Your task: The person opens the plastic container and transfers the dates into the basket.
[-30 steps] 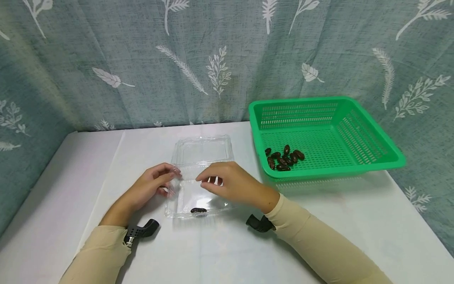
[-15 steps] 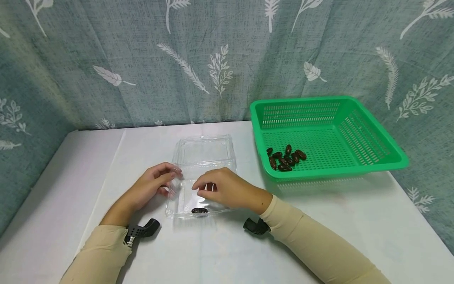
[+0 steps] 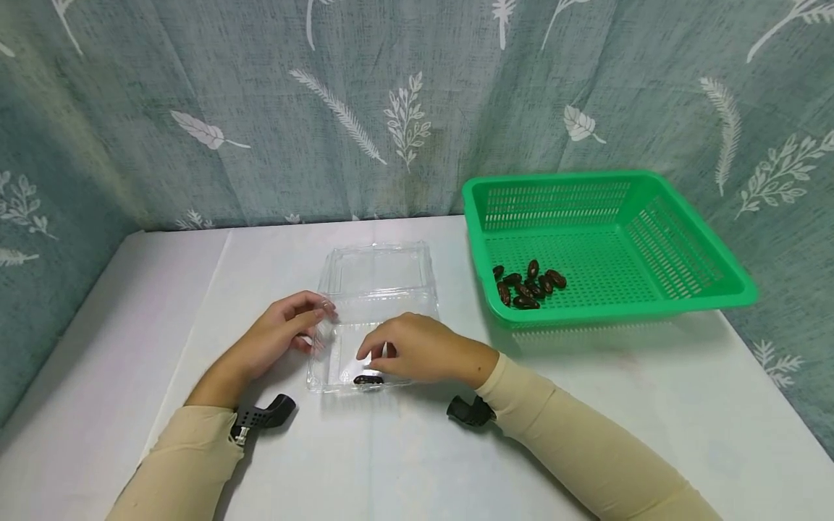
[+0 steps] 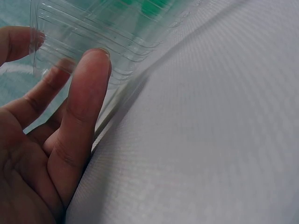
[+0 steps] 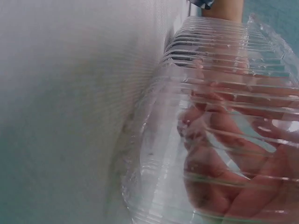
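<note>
A clear plastic clamshell box (image 3: 335, 362) lies with its lid (image 3: 378, 266) folded back. One dark brown date (image 3: 368, 380) lies inside by the front wall. My left hand (image 3: 283, 329) holds the box's left side; in the left wrist view the thumb (image 4: 88, 79) lies along the ribbed wall and the other fingers are at the corner. My right hand (image 3: 423, 351) is over the box's base, fingers loosely bent, thumb and index tips apart just above the date. In the right wrist view its fingers (image 5: 224, 140) show through the box wall, with no date seen between them.
A green plastic basket (image 3: 612, 311) stands at the back right, several dates (image 3: 528, 289) gathered in its near left corner. A white cloth (image 3: 417, 463) covers the table, and a patterned curtain (image 3: 260, 181) hangs behind it.
My right hand has come down and slightly toward me inside the box, nearer the date. The left hand keeps its place on the box's side. The head view has tilted down slightly.
</note>
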The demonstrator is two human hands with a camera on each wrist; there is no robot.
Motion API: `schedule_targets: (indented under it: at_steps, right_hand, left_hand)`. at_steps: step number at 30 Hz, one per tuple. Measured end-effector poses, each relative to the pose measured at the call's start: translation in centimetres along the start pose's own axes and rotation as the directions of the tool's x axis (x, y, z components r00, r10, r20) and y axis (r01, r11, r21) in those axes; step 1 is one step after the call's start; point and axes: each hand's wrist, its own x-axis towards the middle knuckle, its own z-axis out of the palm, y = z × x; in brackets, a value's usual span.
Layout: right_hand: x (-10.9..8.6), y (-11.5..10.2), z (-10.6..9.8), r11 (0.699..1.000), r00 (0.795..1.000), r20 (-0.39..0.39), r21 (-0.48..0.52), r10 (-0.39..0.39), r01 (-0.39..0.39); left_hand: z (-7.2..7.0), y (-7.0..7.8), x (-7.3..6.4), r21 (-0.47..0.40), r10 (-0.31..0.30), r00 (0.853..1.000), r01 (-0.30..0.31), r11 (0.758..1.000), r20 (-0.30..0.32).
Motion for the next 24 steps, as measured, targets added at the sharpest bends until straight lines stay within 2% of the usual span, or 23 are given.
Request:
schedule_targets:
  at_steps: [11,18,24]
  right_hand:
    - [0.19,-0.44,-0.48,0.999,0.989,0.138,-0.038,0.043,-0.038]
    - [0.38,-0.46,-0.43,0.997,0.978,0.208,-0.077,0.014,0.002]
    - [0.49,-0.57,-0.55,0.994,0.975,0.223,-0.103,-0.001,0.024]
  left_hand:
    - [-0.11,0.11,0.04,-0.012,0.001,1.000,-0.001,1.000,0.006]
    - [-0.08,0.00,0.00,-0.004,-0.002,1.000,0.002,1.000,0.014]
    - [-0.16,0.09,0.05,-0.015,0.004,1.000,-0.004,1.000,0.013]
